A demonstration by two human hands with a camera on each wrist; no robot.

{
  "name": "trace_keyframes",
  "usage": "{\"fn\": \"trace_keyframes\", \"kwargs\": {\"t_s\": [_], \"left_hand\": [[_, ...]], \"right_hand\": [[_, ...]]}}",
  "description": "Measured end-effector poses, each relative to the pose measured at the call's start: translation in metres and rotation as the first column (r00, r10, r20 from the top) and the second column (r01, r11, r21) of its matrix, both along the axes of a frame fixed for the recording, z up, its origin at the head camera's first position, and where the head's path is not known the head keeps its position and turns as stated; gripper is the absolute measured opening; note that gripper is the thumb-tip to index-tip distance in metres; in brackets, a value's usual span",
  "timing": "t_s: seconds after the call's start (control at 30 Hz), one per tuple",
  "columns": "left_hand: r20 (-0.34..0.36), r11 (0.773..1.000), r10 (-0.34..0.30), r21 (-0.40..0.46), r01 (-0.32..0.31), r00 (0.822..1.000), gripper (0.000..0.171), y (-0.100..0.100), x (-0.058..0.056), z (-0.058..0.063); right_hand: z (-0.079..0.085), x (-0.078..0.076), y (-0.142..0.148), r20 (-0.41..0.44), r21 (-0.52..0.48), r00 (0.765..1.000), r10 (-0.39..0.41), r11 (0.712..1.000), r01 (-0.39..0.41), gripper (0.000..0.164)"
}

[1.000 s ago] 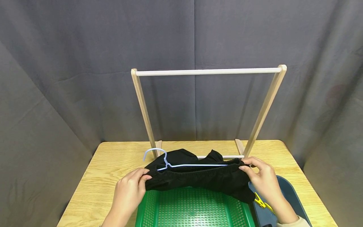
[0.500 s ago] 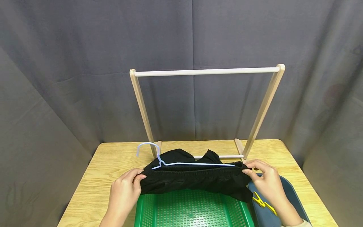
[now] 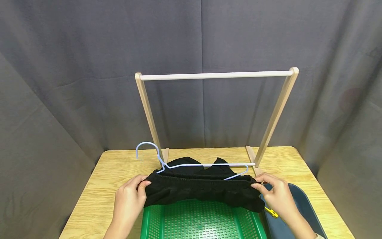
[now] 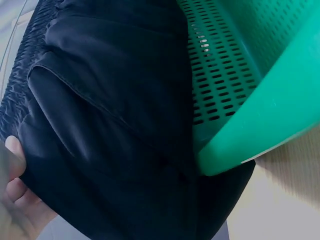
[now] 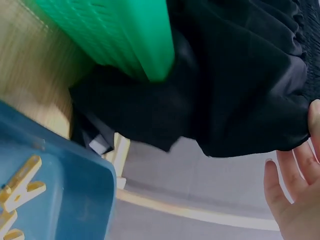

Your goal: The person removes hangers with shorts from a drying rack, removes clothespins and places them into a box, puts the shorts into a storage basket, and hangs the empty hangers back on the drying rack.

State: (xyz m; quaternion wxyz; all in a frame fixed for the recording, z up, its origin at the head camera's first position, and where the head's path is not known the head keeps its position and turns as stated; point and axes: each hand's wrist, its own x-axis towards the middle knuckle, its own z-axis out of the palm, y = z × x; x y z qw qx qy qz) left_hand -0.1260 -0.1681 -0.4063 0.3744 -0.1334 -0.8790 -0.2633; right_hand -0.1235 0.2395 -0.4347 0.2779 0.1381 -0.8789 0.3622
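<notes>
Black pants (image 3: 200,189) with a gathered elastic waist are stretched sideways over the far end of the green basket. My left hand (image 3: 129,199) pinches the left end of the waistband between thumb and fingers. At the right end, my right hand (image 3: 276,196) pinches the waistband in the same way. A pale blue hanger (image 3: 194,165) lies at the waist opening, its hook up and to the left. Its lower parts disappear behind the front waistband, while its right shoulder shows above the fabric. A pocket edge on the pants appears in the left wrist view.
The green perforated basket (image 3: 144,225) stands in front on the wooden table (image 3: 98,199). To its right sits a blue bin (image 3: 307,205) with yellow clothespins (image 5: 20,185). Behind the pants rises a wooden rack (image 3: 274,116) with a white top bar (image 3: 215,75).
The hanger has risen and shifted left relative to the waistband, and its right shoulder has come into sight. My left hand moved slightly left. Both hands kept pinching the waistband.
</notes>
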Motion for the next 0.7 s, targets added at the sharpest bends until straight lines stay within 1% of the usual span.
{"fn": "trace_keyframes", "kwargs": {"t_s": [0.13,0.3,0.43,0.53,0.7], "left_hand": [[0.01,1.0,0.006,0.007,-0.006,1.0,0.014,-0.001,-0.002,0.0],[0.017,1.0,0.016,0.011,-0.016,1.0,0.013,-0.003,-0.003,0.0],[0.029,1.0,0.019,0.014,-0.019,0.999,0.013,-0.004,-0.004,0.001],[0.038,1.0,0.02,0.018,-0.021,0.999,0.013,-0.005,-0.004,0.003],[0.041,1.0,0.022,0.018,-0.023,0.999,0.013,-0.006,-0.003,0.004]], "right_hand": [[-0.002,-0.002,-0.006,-0.037,0.031,0.999,0.039,0.999,-0.038,0.031],[-0.003,-0.003,-0.014,-0.049,0.056,0.993,0.109,0.993,-0.106,0.033],[-0.004,0.0,-0.02,-0.05,0.102,0.986,0.157,0.983,-0.151,0.033],[-0.005,0.004,-0.024,-0.033,0.139,0.985,0.168,0.977,-0.162,0.033],[-0.002,0.011,-0.032,0.048,0.134,0.975,0.217,0.966,-0.222,0.039]]}}
